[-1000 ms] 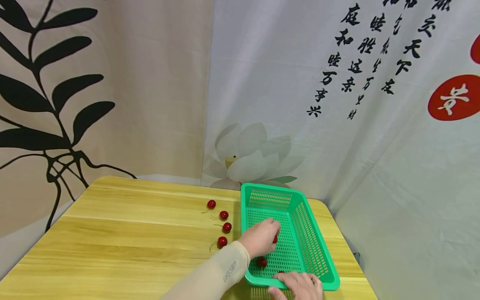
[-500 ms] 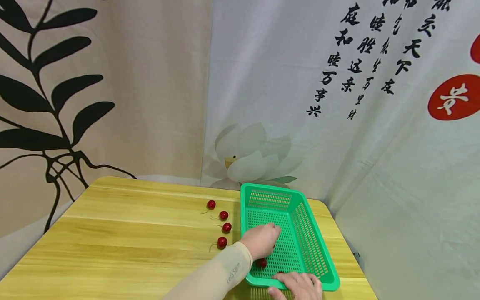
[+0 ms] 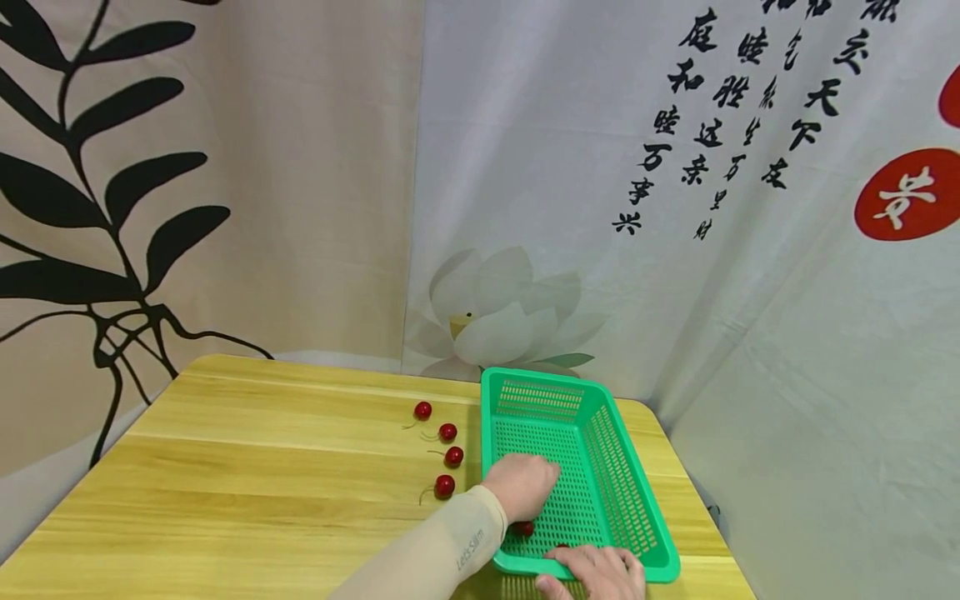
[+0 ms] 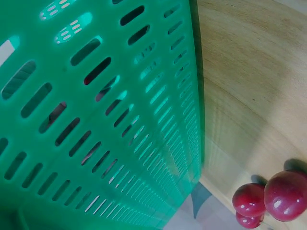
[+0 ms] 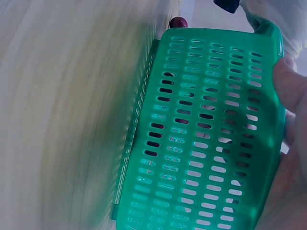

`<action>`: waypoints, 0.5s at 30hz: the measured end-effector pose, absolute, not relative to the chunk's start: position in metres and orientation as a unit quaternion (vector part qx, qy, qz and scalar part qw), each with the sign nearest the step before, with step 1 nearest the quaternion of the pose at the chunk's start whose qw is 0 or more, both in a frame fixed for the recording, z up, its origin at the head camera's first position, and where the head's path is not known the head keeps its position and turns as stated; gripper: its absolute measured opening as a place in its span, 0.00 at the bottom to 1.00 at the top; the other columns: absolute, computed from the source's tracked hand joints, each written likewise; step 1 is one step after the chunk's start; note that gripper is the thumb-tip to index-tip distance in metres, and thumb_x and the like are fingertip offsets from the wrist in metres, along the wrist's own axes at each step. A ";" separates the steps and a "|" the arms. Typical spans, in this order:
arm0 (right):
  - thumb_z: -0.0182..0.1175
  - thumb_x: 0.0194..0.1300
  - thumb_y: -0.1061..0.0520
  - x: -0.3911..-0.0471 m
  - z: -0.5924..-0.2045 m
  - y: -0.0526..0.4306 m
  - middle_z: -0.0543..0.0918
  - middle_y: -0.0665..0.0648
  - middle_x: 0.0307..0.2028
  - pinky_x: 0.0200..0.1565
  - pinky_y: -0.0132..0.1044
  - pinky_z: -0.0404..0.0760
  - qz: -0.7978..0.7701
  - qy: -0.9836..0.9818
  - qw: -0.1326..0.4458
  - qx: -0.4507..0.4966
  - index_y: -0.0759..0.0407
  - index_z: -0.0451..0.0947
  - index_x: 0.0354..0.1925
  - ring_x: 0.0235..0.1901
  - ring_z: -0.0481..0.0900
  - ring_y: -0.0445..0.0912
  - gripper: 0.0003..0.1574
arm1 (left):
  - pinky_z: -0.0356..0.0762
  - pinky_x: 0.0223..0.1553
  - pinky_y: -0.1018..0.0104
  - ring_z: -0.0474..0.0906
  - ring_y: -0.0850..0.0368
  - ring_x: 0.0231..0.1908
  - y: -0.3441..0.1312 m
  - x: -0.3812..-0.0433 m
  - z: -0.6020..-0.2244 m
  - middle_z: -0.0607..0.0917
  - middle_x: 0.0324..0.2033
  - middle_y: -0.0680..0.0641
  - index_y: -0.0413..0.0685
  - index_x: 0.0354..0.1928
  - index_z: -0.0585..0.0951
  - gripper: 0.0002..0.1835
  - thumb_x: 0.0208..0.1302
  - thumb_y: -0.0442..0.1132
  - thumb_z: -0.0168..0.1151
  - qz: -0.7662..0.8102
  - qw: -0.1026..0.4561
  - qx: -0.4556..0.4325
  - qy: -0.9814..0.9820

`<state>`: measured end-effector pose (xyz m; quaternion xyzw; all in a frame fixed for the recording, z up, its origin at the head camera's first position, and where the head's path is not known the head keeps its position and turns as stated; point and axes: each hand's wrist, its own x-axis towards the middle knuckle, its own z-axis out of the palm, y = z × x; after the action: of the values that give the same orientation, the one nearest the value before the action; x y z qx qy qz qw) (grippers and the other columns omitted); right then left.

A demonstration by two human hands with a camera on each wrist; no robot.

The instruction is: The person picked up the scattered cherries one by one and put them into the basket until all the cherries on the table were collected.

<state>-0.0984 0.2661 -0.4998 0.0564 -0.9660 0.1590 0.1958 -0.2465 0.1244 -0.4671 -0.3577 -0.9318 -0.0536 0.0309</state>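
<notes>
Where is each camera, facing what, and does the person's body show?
Head-worn: facing forward and down at the table, cherries and green basket; left hand, sleeve and right hand show.
Worn on left wrist: facing the basket's slotted wall and cherries; no hand shows plainly.
Worn on right wrist: facing the basket's near end; part of the right hand shows.
Both wrist views share the basket.

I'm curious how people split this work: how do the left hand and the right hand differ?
The left hand reaches down inside the basket; the right hand grips the near rim. The right hand's fingers show over the rim; the left hand's are mostly hidden in the head view. Both hands are bare.
</notes>
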 end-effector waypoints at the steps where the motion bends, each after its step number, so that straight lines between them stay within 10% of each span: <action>1: 0.70 0.66 0.31 -0.098 -0.500 0.266 0.79 0.23 0.35 0.56 0.57 0.66 0.159 -0.966 0.198 0.057 0.23 0.87 0.40 0.42 0.80 0.36 0.07 | 0.85 0.36 0.69 0.77 0.66 0.28 0.125 -0.246 -0.467 0.86 0.30 0.57 0.58 0.42 0.85 0.06 0.68 0.40 0.73 -0.049 0.032 -0.358 -0.932; 15: 0.70 0.65 0.30 -0.099 -0.502 0.266 0.78 0.23 0.35 0.57 0.57 0.66 0.159 -0.965 0.202 0.057 0.22 0.86 0.40 0.42 0.80 0.36 0.07 | 0.84 0.31 0.67 0.73 0.65 0.23 0.127 -0.244 -0.468 0.86 0.26 0.58 0.61 0.37 0.87 0.03 0.71 0.43 0.70 0.022 0.043 -0.346 -0.937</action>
<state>-0.0987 0.2665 -0.5017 0.0569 -0.9646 0.1594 0.2020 -0.2437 0.1273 -0.4680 -0.3465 -0.9368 0.0217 0.0429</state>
